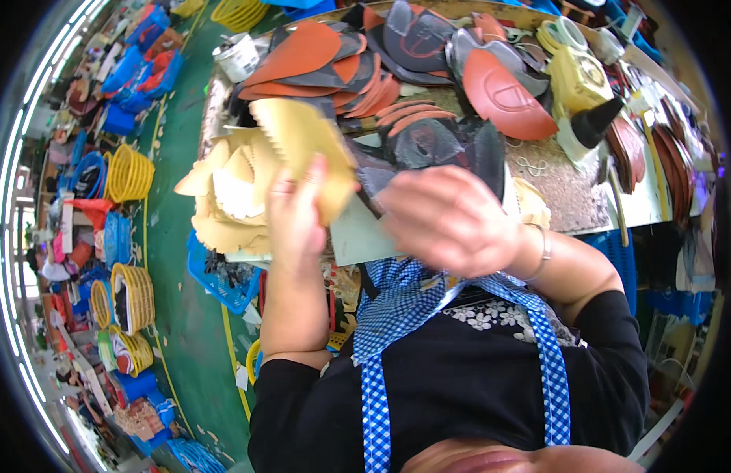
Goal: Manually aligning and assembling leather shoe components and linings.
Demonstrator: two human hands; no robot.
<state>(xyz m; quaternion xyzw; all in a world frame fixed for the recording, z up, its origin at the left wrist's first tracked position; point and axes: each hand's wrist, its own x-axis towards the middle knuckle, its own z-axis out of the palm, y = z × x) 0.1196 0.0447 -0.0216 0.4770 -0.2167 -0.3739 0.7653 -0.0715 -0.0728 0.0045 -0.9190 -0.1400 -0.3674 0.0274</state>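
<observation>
Over the near edge of a cluttered counter, the left hand grips a tan-yellow sheet piece with the thumb laid along its face; the piece stands raised, a zigzag edge facing left. The right hand, blurred, has its fingers curled inward just to the right of that piece; I cannot tell whether it holds anything. A bracelet circles the right wrist.

Beside the left hand, to its left, lies a heap of cream pieces at the counter's edge. A pale green board shows between the hands. Beyond the right hand are dark grey pieces, with orange-brown pieces stacked farther back on the left. A reddish piece bears a curved outline on its surface, and a black piece behind carries a thin red line; neither mark reads as lettering.

A white pot at the far left corner has dark smudges, too small to make out. At right stand a pale yellow container and a black cone-shaped nozzle.
</observation>
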